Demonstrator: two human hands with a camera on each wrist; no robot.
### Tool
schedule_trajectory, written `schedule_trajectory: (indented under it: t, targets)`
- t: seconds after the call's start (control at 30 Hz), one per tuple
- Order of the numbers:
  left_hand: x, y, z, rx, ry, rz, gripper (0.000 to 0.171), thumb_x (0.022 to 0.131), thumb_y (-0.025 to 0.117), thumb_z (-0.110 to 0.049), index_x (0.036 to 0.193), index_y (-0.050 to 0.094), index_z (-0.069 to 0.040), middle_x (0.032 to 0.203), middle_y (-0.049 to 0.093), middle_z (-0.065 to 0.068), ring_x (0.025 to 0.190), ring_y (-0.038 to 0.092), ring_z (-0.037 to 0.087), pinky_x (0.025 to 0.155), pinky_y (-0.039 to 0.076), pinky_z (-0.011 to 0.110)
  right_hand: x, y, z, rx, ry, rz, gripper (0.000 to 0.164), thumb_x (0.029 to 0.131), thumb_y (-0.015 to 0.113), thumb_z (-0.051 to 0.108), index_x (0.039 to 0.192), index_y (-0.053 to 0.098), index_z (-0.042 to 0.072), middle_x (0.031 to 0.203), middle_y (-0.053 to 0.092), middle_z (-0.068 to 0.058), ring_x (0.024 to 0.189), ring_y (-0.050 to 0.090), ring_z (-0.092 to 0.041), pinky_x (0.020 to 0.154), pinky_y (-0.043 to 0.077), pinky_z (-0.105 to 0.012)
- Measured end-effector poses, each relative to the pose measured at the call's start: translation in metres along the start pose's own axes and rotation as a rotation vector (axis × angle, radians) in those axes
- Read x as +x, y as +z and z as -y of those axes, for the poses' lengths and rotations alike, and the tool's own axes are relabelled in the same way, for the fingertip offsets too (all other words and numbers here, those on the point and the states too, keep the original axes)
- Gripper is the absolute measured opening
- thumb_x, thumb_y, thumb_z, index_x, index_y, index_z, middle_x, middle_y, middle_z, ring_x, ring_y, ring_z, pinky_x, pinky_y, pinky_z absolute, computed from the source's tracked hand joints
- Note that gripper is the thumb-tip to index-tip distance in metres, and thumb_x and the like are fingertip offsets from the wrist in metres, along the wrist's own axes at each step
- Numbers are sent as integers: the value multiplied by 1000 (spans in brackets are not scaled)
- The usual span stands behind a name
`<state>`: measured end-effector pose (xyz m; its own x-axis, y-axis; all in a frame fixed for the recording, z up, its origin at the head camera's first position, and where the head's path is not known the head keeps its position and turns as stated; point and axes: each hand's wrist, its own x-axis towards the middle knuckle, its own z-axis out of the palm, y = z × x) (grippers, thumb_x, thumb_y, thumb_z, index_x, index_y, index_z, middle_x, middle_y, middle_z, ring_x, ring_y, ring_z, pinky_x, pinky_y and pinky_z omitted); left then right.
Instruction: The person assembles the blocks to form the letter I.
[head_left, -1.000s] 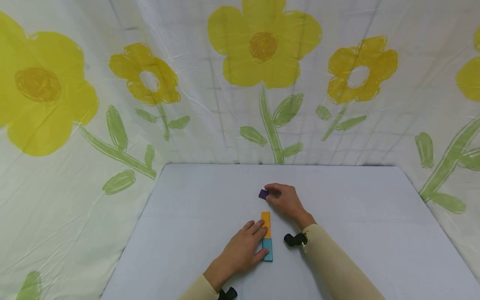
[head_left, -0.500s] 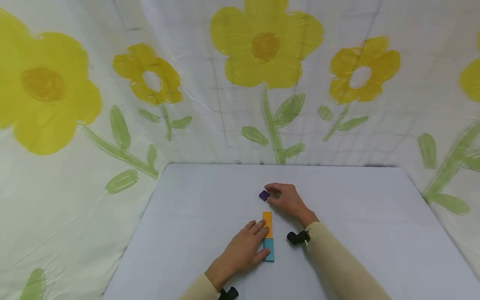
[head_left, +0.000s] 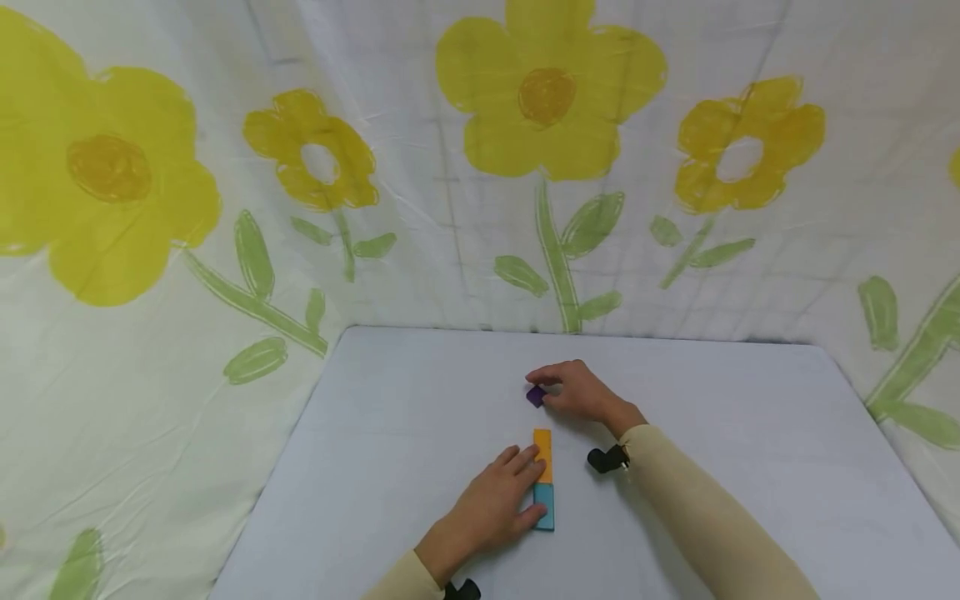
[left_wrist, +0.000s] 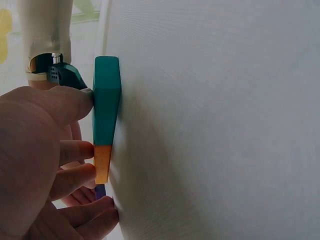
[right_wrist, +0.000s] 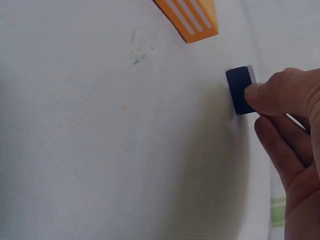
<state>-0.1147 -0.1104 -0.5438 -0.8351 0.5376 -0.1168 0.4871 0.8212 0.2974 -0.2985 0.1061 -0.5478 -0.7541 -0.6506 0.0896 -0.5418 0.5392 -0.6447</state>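
My left hand (head_left: 491,504) lies with its fingers extended along an orange block (head_left: 545,454) and a teal block (head_left: 545,495), which sit end to end in a line. In the left wrist view the thumb touches the side of the teal block (left_wrist: 106,107), and two fingertips meet the orange block (left_wrist: 102,165). Farther back, my right hand (head_left: 581,393) pinches a small purple block (head_left: 536,396) beyond the orange end. The right wrist view has the thumb across the face of this dark block (right_wrist: 239,90); the index fingertip is hidden there. White stripes mark the orange block (right_wrist: 192,17).
The blocks are on a white-covered table (head_left: 390,417). Behind it hangs a pale cloth (head_left: 420,275) printed with yellow flowers. A black wrist camera (head_left: 607,460) is strapped at the right cuff, and another (head_left: 462,590) at the left.
The purple block has been turned in my right fingers so that a corner points toward the orange block. My left hand keeps its place on the blocks. The head view has shifted slightly.
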Motion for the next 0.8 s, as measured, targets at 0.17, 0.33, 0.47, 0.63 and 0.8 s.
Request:
schedule_trajectory:
  t: [0.17, 0.33, 0.47, 0.63, 0.8]
  targets:
    - [-1, -1, -1, 4, 5, -10, 63, 108, 65, -53, 160, 57, -18, 173, 46, 2, 156, 49, 31, 127, 47, 46, -4, 2, 1, 5, 19, -37, 41, 97, 79, 6, 138, 77, 9, 134, 79, -5, 126, 75, -28, 112, 58, -53]
    - [-1, 0, -1, 12, 7, -20, 62, 108, 65, -52, 160, 58, -18, 173, 47, 2, 155, 50, 31, 126, 47, 46, -9, 3, 3, 46, 95, -85, 39, 98, 81, 11, 137, 77, 12, 134, 79, -2, 126, 74, -28, 112, 59, -52]
    - [0, 1, 0, 20, 9, -33, 62, 108, 66, -51, 159, 59, -17, 172, 48, 2, 155, 50, 32, 126, 47, 47, -14, 0, 9, 61, 101, -138, 39, 98, 83, 13, 136, 77, 11, 133, 80, -3, 124, 75, -29, 110, 60, -53]
    - [0, 2, 0, 17, 7, -30, 62, 107, 66, -51, 159, 59, -17, 172, 47, 2, 155, 50, 32, 126, 47, 47, -25, -3, 20, 49, 78, -220, 39, 97, 85, 16, 134, 78, 8, 130, 80, -3, 119, 76, -28, 107, 62, -52]
    - [0, 2, 0, 10, -4, -20, 63, 107, 66, -52, 160, 58, -18, 173, 46, 1, 156, 49, 32, 127, 46, 47, -37, 3, 26, 77, 94, -277, 38, 96, 87, 17, 132, 79, 8, 128, 81, -2, 116, 77, -27, 106, 62, -52]
